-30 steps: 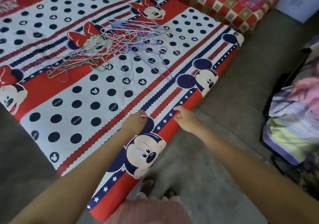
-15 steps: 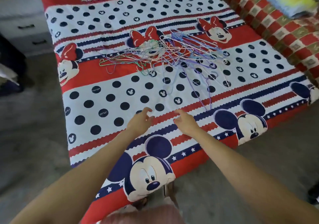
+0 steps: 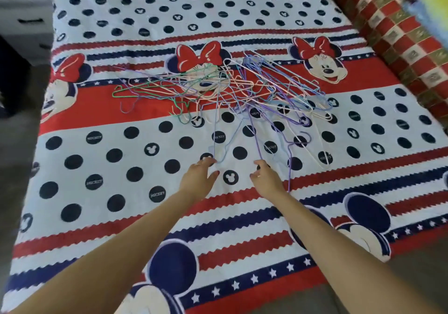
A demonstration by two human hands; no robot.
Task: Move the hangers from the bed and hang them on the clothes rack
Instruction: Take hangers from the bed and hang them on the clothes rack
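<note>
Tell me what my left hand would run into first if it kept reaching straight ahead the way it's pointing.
Probably the light blue hanger just past the left hand's fingertips, at the near edge of the hanger pile; depth is hard to judge.

Home bedroom, low bed (image 3: pixel 72 216) w/ cartoon-mouse sheet, checked red bedding roll (image 3: pixel 397 40) alongside, drawer unit (image 3: pixel 26 20) at left

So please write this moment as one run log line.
left hand: open, reaching | right hand: fingers curled, grip unclear | hangers: tangled on bed
</note>
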